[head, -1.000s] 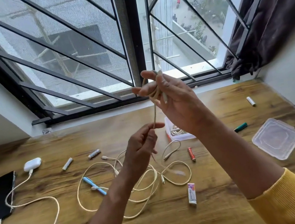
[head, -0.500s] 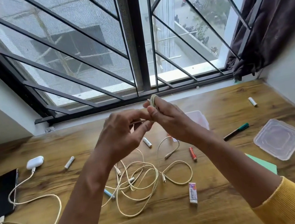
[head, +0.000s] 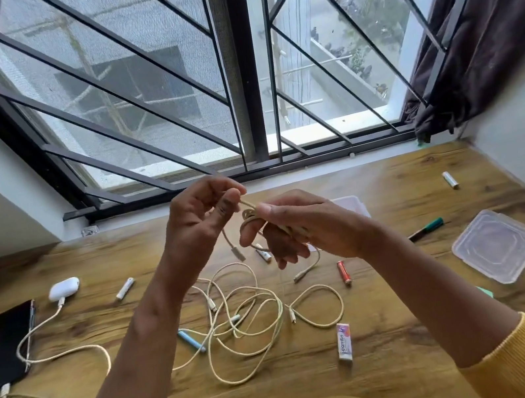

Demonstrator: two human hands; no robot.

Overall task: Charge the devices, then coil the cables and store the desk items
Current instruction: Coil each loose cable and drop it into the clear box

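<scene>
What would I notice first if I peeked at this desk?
Probably the two hands raised mid-frame: the right hand holds a small coil of cream braided cable while the left hand pinches its loose end. Below them, more cream cables sprawl tangled across the wooden desk.

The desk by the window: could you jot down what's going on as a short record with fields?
Left hand: pinches the cable's loose strand
Right hand: holds the small coil of the cable
Cable plug: hangs free under the hands
Loose cables: tangled on the desk
Phone: plugged in, far left
Earbud case: plugged in, beside the phone
Lid: flat on the right
Red battery: lying near the cables
</scene>
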